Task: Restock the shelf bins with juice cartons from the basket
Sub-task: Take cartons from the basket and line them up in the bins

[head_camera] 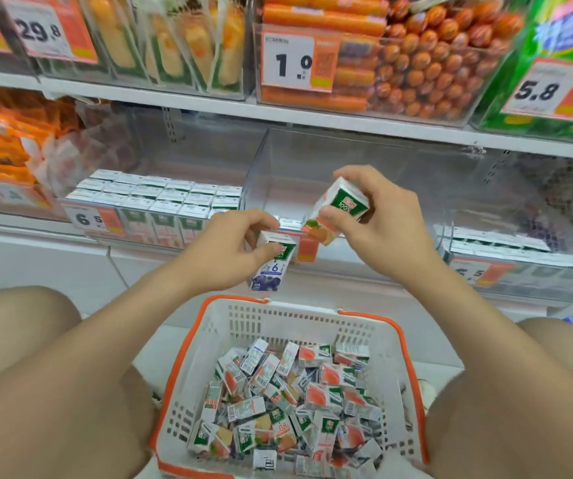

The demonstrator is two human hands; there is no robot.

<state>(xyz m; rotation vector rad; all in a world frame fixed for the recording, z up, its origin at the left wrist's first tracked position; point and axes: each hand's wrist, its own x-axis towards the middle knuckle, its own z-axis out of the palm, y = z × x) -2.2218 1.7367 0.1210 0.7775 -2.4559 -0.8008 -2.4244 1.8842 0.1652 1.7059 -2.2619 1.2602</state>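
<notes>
- Head view: the blue carton [271, 267], with dark berries printed low on its face, hangs upright above the far rim of the basket and in front of the shelf edge.
- The left hand [226, 245] pinches the top of that carton, thumb on the near face and curled fingers on the far side.
- The orange carton [342, 207] is up and to the right of the blue one, tilted with its green-labelled end upward, at the front of the middle bin [312, 157].
- The right hand [381, 223] grips this carton, thumb on the near side and fingers wrapped over the top.
- The two cartons are close together but apart.
- The basket [403, 340], white with an orange rim, sits on the floor between the person's bare knees [19, 316].
- A jumbled heap of loose cartons [298, 399] fills its bottom, lying at all angles.
- The left bin [160, 198] holds neat rows of upright cartons and carries a price tag [86, 218] on its front.
- The right bin [520, 267] has cartons showing at its front edge.
- On the shelf above, a clear box holds orange sausages [426, 63].
</notes>
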